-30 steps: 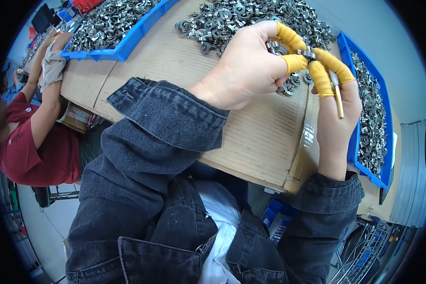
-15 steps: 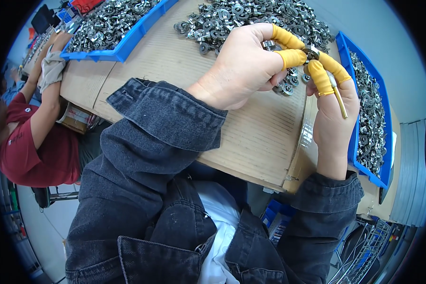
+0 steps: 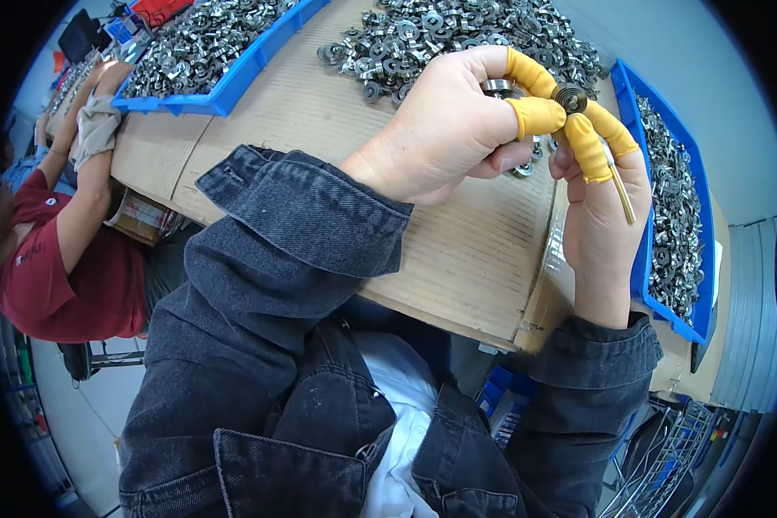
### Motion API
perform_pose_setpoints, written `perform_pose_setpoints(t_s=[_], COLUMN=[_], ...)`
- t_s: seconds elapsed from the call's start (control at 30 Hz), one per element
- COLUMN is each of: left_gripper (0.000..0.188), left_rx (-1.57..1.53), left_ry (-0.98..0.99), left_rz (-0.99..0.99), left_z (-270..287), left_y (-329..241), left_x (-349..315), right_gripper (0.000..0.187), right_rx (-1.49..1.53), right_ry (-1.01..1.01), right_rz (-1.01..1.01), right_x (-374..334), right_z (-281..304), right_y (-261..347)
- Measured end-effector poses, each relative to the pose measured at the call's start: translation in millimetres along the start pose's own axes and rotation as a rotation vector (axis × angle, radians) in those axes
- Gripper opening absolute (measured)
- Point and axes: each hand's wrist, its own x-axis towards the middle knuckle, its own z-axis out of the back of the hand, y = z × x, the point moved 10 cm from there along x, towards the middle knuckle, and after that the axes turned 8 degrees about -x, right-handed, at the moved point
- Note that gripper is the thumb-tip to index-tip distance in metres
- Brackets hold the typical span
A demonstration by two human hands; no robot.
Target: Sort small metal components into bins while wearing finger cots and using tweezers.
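A small round metal part with a coiled spring [image 3: 571,97] is pinched between the yellow-covered fingertips of both my hands. My left hand [image 3: 457,125] is closed, its thumb and index finger on the part's left side. Tucked in the same hand is another round metal part [image 3: 496,88]. My right hand [image 3: 609,194] grips the spring part from the right. A thin brass-coloured rod [image 3: 624,198] also sits in that hand, pointing down toward the wrist; its upper end is hidden by the fingers. Just beyond my hands lies a heap of similar metal parts [image 3: 406,39].
Brown cardboard [image 3: 466,250] covers the table. At right stands a blue tray [image 3: 684,326] full of small metal parts; a second blue tray [image 3: 224,99] of them is at far left. Beyond it, a co-worker in a maroon shirt [image 3: 78,268] sits at the table.
The round part between my fingertips has turned, so its coiled spring now faces up. My left fingers have shifted slightly right, and the rod has tilted a little.
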Motion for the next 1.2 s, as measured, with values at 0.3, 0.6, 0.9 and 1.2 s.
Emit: perform_pose_setpoints(t_s=[0.3, 0.6, 0.9, 1.2], left_gripper=[0.022, 0.021, 0.018, 0.021], left_rx=[0.173, 0.06, -0.178, -0.071], left_ry=[-0.067, -0.095, 0.005, -0.018], left_rz=[0.122, 0.113, 0.091, 0.058], left_z=[3, 11, 4, 3], left_y=[9, 13, 13, 9], left_x=[-3, 3, 3, 2], right_gripper=[0.023, 0.021, 0.025, 0.027], right_rx=[-0.226, -0.494, -0.503, -0.415], right_ry=[-0.077, -0.042, -0.027, -0.02], right_rz=[-0.009, 0.217, 0.255, 0.251], right_x=[2, 0, -2, -2], right_z=[14, 3, 2, 2], right_y=[0, 25, 25, 24])
